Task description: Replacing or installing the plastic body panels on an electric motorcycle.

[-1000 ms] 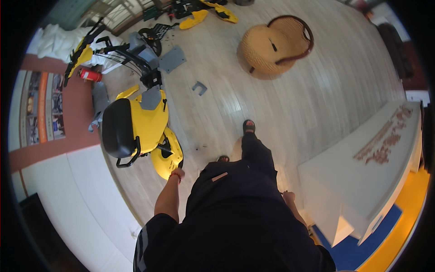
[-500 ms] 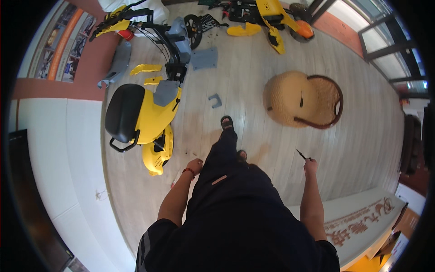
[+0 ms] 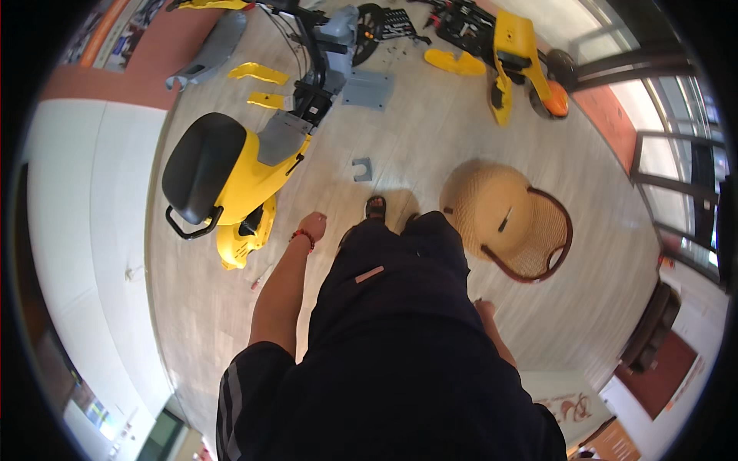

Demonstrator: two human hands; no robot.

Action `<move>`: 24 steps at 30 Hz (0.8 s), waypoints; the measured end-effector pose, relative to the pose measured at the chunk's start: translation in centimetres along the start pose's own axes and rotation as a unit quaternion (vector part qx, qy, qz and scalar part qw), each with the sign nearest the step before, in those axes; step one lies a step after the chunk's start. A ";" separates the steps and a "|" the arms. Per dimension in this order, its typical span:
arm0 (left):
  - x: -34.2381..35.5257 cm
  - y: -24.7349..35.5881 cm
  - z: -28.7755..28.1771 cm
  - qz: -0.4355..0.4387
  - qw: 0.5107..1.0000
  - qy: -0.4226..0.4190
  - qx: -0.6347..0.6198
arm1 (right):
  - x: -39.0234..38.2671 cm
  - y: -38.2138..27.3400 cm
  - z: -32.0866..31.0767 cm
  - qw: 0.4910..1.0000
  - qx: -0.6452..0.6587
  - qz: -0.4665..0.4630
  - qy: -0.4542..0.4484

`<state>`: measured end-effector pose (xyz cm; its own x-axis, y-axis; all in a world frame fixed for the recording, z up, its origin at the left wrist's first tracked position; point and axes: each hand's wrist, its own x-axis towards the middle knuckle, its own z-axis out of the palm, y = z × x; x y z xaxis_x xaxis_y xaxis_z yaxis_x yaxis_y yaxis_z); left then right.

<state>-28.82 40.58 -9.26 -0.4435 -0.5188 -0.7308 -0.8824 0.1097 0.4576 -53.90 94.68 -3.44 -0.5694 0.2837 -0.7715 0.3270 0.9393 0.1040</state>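
My left hand (image 3: pixel 313 225), with a red bead bracelet at the wrist, hangs beside my left thigh. Its fingers are curled closed, and whatever they may hold is hidden. My right hand (image 3: pixel 485 310) is closed beside my right thigh, partly covered by my clothes; only a dark bit of the slim tool shows at its fingers. To the left stands a yellow scooter (image 3: pixel 250 177) with a black seat (image 3: pixel 204 165), its front bare of panels. A woven chair (image 3: pixel 473 196) with a dark rim is ahead on the right, and a screwdriver (image 3: pixel 505 220) lies on it.
Yellow panels (image 3: pixel 260 73), a grey flat panel (image 3: pixel 369 91) and a small grey U-shaped piece (image 3: pixel 361 170) lie on the floor (image 3: pixel 407 131). Farther off is a second yellow scooter body (image 3: pixel 513 46). A white cabinet (image 3: pixel 115 192) runs along the left, glass doors (image 3: pixel 676 154) on the right.
My view has turned and shifted. My left hand has swung forward, away from my thigh. My right hand has drawn back close to my body, and the dark pointed tool in it is now mostly hidden.
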 end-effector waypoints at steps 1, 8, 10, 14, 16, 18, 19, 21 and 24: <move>-0.6 2.7 -1.2 -0.014 1.000 0.005 -0.025 | 1.2 0.0 -0.5 0.994 -0.100 -0.026 -0.018; -1.1 5.2 -0.7 -0.053 0.984 0.079 -0.153 | 14.1 -9.9 -9.5 0.978 -0.136 -0.154 -0.014; -1.6 1.6 2.6 -0.019 0.994 0.071 0.078 | 16.5 -16.9 -13.2 0.996 0.028 -0.081 -0.032; -5.6 -3.1 11.0 -0.094 0.970 -0.092 0.202 | 17.9 -32.4 -20.8 0.933 -0.079 -0.337 0.097; -7.6 -3.1 14.7 -0.123 0.959 -0.186 0.176 | 17.0 -39.5 -23.5 0.922 0.030 -0.354 0.151; -8.4 -1.6 16.9 -0.163 0.963 -0.193 0.089 | 15.2 -44.0 -26.3 0.917 0.087 -0.388 0.045; -9.1 -0.4 17.5 -0.249 0.959 -0.116 -0.071 | 14.3 -45.8 -26.1 0.924 0.077 -0.372 0.046; -8.6 2.8 17.3 -0.203 0.974 -0.068 -0.073 | 13.4 -48.4 -25.8 0.908 0.108 -0.405 0.019; -8.3 8.6 15.4 -0.189 0.960 0.055 -0.201 | 14.2 -49.3 -23.6 0.875 -0.081 -0.461 0.122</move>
<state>-35.13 58.90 -7.05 -0.0647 -0.5457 -0.8355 -0.8348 -0.4292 0.3449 -95.85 56.99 -4.73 -0.6864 -0.5942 -0.4192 -0.4559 0.8007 -0.3886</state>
